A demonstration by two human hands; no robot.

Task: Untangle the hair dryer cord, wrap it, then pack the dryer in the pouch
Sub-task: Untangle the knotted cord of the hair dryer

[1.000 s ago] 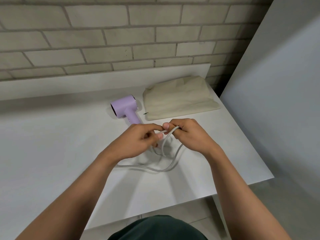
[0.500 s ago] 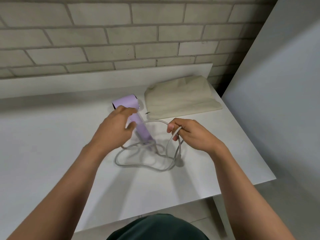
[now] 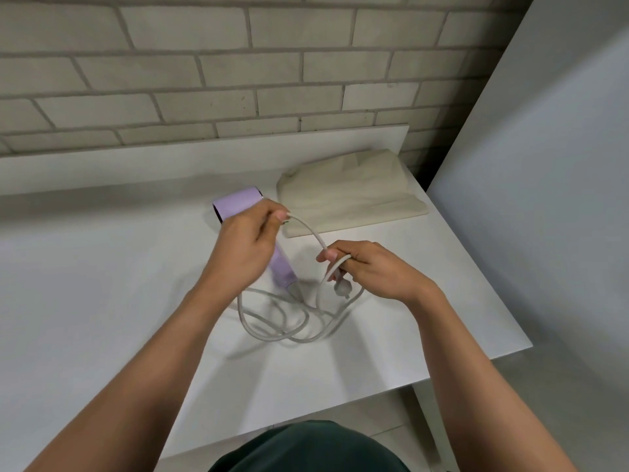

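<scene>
Both hands have parted: left hand (image 3: 245,248) now grips the hair dryer (image 3: 238,203), right hand (image 3: 369,267) pinches the cord (image 3: 308,229), so wrapping looks ready to begin.

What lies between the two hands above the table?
In the head view, an arc of the white cord spans from the left hand to the right hand.

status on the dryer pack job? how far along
Early. Done: nothing fully; the cord lies in loose overlapping loops on the table. In hand: left hand grips the purple hair dryer and pinches the cord; right hand holds the plug end. Left: finish untangling, wrap, then pack into the beige pouch, which lies flat and untouched.
</scene>
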